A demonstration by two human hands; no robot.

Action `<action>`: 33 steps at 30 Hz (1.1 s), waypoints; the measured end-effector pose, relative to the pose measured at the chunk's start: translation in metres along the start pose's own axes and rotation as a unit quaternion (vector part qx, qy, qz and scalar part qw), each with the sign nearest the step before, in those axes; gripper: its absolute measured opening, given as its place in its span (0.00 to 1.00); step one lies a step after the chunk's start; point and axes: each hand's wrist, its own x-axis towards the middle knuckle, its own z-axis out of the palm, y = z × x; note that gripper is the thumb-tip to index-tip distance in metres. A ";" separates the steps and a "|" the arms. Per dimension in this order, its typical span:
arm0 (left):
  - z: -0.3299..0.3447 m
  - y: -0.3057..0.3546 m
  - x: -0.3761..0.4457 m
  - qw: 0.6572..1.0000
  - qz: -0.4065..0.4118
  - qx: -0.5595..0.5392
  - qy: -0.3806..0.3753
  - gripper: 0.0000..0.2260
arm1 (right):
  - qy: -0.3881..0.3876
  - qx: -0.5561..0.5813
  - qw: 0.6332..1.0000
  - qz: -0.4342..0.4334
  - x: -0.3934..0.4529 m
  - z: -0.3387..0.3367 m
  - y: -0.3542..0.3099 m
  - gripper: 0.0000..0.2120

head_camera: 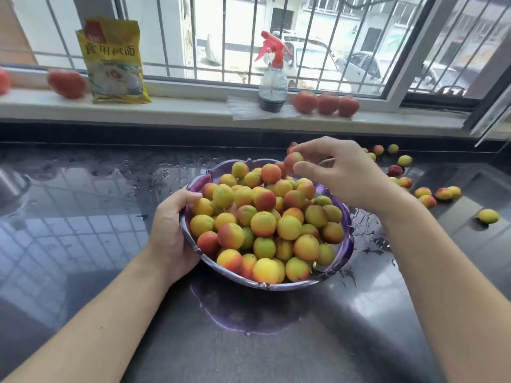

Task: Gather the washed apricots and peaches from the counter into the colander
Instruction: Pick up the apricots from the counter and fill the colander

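Colander [349,244]: purple, translucent, scalloped rim; on the wet dark counter [83,217], heaped above the rim with yellow, orange and red-blushed apricots [262,223].
Left hand [171,230]: gripping the colander's left rim, thumb hooked over the edge and touching the fruit, fingers curled beneath the wall.
Right hand [343,172]: above the colander's far right edge, pinching a red-and-yellow apricot [292,160] between thumb and fingertips; remaining fingers loosely curled.
Loose fruit [427,194]: scattered on the counter to the right of the colander, behind and beyond the right wrist; one yellow fruit [488,216] lying apart, nearest the right edge.
Counter surface: beaded with water around the colander, purple tint cast below the bowl.
Windowsill [193,107]: yellow printed bag [116,62] upright at left; spray bottle [272,78] with red trigger on a folded paper towel [243,110]; three tomatoes [326,103] in a row just right of the bottle; two more red fruits [66,82] at far left, blurred.
Window: barred, cars parked outside.
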 end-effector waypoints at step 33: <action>0.002 0.001 0.000 1.000 0.003 0.006 0.003 0.27 | 0.315 -0.092 0.902 0.282 -0.038 -0.001 0.133 0.17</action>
